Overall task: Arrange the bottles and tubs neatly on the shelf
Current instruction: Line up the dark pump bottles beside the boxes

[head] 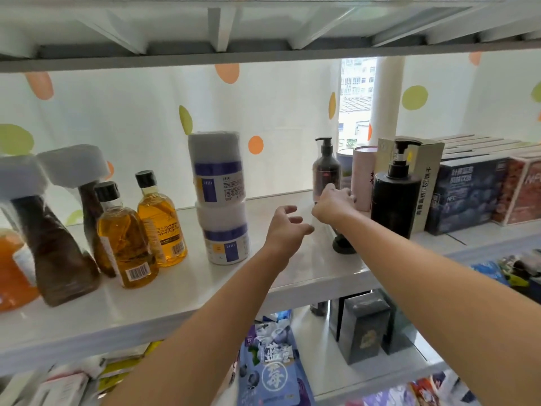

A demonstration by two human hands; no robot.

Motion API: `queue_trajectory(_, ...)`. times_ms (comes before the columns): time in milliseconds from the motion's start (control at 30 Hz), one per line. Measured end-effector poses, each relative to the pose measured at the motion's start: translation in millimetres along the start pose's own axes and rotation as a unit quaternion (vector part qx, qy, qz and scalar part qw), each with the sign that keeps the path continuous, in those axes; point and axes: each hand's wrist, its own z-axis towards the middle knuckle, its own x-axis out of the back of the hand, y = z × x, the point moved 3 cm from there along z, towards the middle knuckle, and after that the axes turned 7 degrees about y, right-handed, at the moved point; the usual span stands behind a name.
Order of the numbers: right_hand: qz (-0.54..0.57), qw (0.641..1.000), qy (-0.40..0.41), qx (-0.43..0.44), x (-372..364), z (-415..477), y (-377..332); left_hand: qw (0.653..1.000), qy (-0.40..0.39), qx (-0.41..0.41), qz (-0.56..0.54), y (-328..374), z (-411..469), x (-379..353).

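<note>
Shelf (181, 288) — glossy white (dotted curtain (131, 112) behind)

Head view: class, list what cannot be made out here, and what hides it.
All in the head view.
Orange bottle: cut off by the left edge.
Right hand: its back hides whether it grips the brown pump bottle.
Dark object: half hidden behind the right forearm.
Stacked tubs: label print too small.
</note>
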Motion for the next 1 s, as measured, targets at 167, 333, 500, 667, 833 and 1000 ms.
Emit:
queue_trajectory(167,-0.051,0.996,-0.051,-0.058,-13.4,7.1,7.1,1.000,-0.021,-0.002,0.002,-8.2,4.6,-3.6)
queue_trajectory(333,0.090,0.996,-0.001,-0.024,-4.9,0.1,4.7,0.997,-0.062,0.017,-0.037,-13.8,6.0,-10.6)
queue_trajectory(500,0.355,0.930,0.076,0.061,9.5,-15.0,-9.1,0.992,-0.075,-0.015,-0.098,-4.8,11.0,-17.5)
queue_trajectory(667,0.407,0.907,0.059,0.090,13.4,-25.9,1.6,0.993,-0.053,-0.086,-0.057,-6.0,12.0,-21.5)
queue_trajectory(833,0.448,0.890,0.013,0.086,9.2,-40.5,20.4,0.989,-0.054,-0.135,-0.036,-15.1,8.2,-24.8)
queue_trajectory(1000,0.487,0.871,-0.002,0.063,-7.3,-47.4,31.2,0.988,-0.041,-0.146,-0.023,-19.2,2.0,-27.6)
